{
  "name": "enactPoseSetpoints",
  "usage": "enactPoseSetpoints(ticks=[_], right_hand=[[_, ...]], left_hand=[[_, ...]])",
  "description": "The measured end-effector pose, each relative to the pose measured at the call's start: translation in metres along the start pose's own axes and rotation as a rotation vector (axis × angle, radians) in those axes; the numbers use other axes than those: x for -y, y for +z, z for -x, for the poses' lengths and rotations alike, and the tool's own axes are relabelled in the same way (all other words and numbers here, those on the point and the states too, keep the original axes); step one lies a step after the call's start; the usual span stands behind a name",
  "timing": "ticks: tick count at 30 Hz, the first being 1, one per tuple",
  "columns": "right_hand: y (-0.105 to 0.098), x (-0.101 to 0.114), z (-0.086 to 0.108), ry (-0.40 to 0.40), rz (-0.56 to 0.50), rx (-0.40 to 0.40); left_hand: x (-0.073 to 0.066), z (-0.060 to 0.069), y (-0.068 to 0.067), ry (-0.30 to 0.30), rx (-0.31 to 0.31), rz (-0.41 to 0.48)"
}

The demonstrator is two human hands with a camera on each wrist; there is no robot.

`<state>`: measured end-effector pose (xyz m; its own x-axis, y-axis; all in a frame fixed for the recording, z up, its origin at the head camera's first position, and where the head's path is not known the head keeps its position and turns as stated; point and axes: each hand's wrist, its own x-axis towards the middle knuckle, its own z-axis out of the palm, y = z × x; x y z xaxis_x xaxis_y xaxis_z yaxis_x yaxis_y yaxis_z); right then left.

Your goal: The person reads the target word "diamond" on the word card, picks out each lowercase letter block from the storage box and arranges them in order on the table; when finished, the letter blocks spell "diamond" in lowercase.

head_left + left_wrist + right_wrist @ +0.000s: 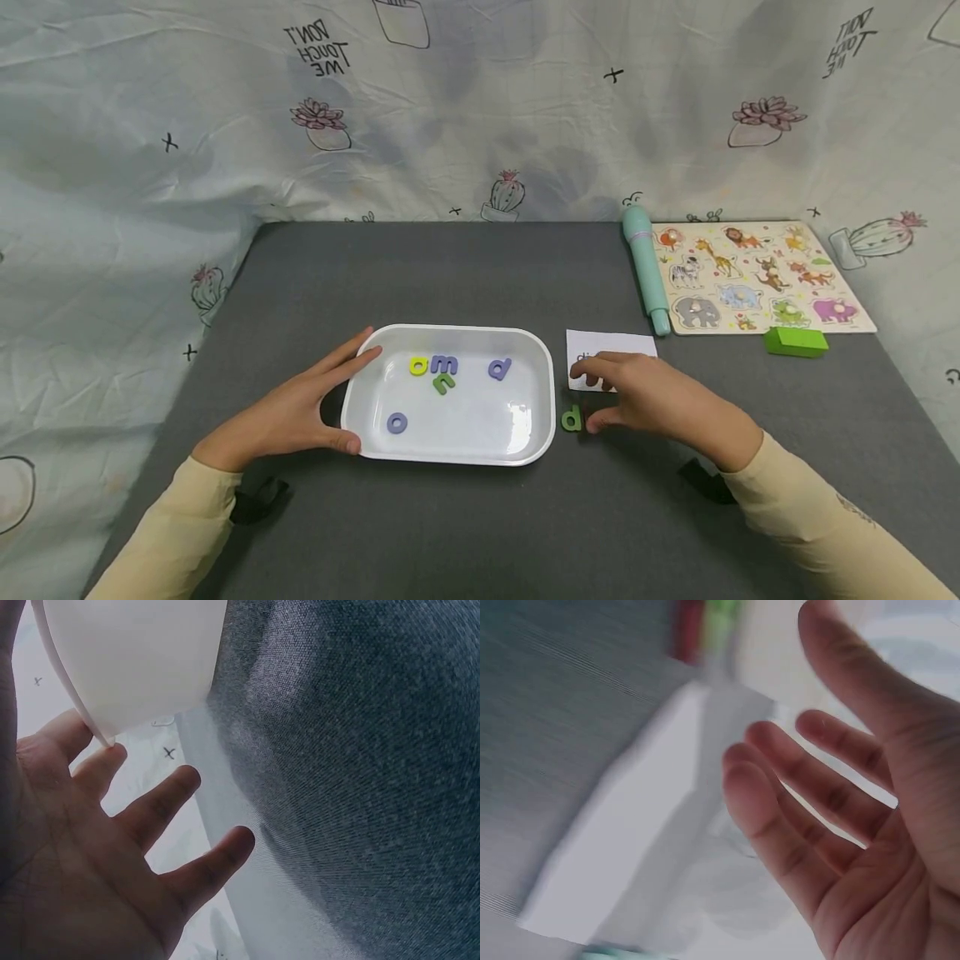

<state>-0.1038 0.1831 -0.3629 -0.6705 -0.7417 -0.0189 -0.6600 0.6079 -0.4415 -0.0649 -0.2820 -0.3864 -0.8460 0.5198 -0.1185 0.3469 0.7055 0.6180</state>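
My left hand touches the left end of a white tray, thumb at the near corner and fingertips at the far one. In the left wrist view its fingers spread straight against the tray's rim. Inside the tray lie a yellow letter, a purple m, a green n, a purple d and a purple o. My right hand hovers beside a green letter d, holding nothing. Under its fingers, a white printed card is partly hidden.
Farther right, a teal pen-shaped tube lies beside a wooden animal puzzle board. A green block sits at the board's near edge. A patterned cloth hangs behind the dark grey table.
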Motion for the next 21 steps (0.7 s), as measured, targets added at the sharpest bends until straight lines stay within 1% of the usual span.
enactPoseSetpoints(ticks=[3,6,9,14,18,21], right_hand=[[-0.02,0.009,-0.006,-0.014,-0.012,-0.013],[-0.035,0.02,-0.015,-0.079,-0.042,-0.028],[-0.043,0.032,-0.03,-0.14,-0.08,0.002],[-0.04,0.047,-0.058,-0.235,-0.108,0.069],[-0.032,0.057,-0.085,-0.272,-0.122,0.14],[-0.024,0.068,-0.109,-0.307,-0.113,0.2]], left_hand=[[-0.001,0.0,0.0,-0.009,0.003,-0.01],[-0.001,0.0,0.0,-0.018,0.005,-0.019],[-0.001,0.0,0.0,-0.024,0.005,-0.026],[-0.001,0.0,0.0,-0.031,0.008,-0.035],[-0.002,0.0,0.0,-0.016,0.011,-0.037],[-0.003,0.001,-0.002,-0.003,0.016,-0.04]])
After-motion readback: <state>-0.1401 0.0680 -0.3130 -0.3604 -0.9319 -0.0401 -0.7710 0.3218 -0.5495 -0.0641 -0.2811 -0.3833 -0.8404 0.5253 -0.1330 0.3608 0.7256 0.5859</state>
